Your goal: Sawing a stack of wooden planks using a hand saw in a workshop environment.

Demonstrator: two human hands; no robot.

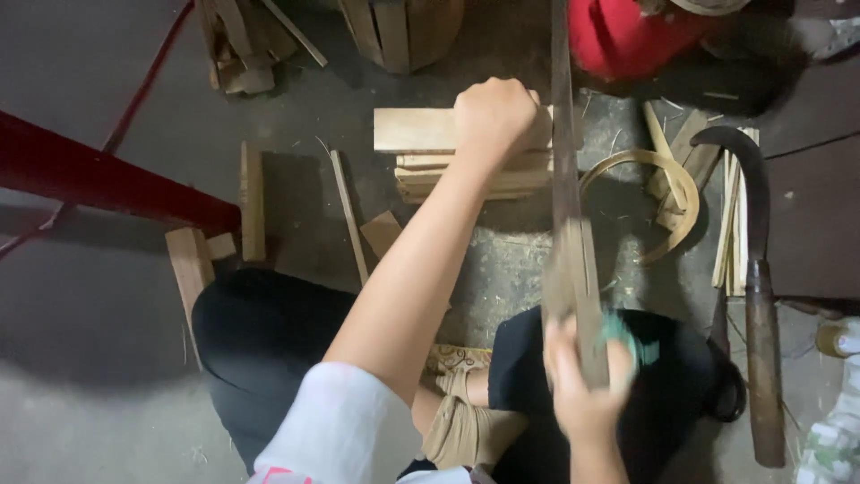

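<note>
Left hand [495, 112] fisted atop the wood stack [430, 157]; right hand [587, 390], beside it, clamps a long blade [566, 179]. Stack looks uncut; split strips [735, 224] lie further right.

Dim grey concrete floor [107, 394] strewn with wood offcuts [190, 262].

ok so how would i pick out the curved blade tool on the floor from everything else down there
Start at the grey concrete floor and go to its right edge, past the pale bent wooden hoop. The dark hooked sickle lies there beside a bundle of thin pale splints; alone among the pale wood, it has a dark curved metal blade and long brown handle.
</note>
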